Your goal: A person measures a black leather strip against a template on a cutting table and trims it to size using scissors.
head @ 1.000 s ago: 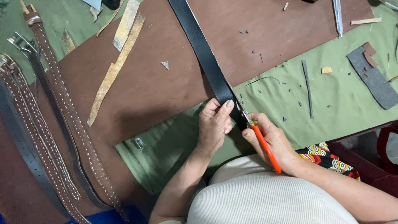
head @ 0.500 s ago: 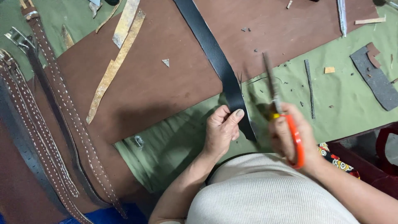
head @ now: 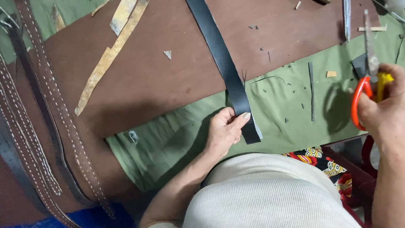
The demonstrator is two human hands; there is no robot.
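green cloth [head: 291,105] covers the near part of the work surface, and a wide brown leather sheet [head: 160,71] lies over it toward the far edge. across both runs a black leather strap [head: 223,63], slanting from the far edge down to the near edge, where its cut end rests on the cloth. the left hand [head: 223,131] sits right at that near end: the fingers [head: 241,118] are curled and pinch the strap's left edge, thumb under or beside it, fingertips lying on top of the black surface, so the strap passes just to the right of the palm. the right hand [head: 386,112] is lifted off to the right edge, well apart from the strap, closed around the orange and yellow handles of a pair of scissors [head: 369,63] whose blades point away toward the far edge. small dark scraps [head: 311,90] dot the cloth between the two hands. along the left edge lie brown stitched belts [head: 55,109], and pale tan offcut strips [head: 112,50] rest on the brown sheet near the far left corner.
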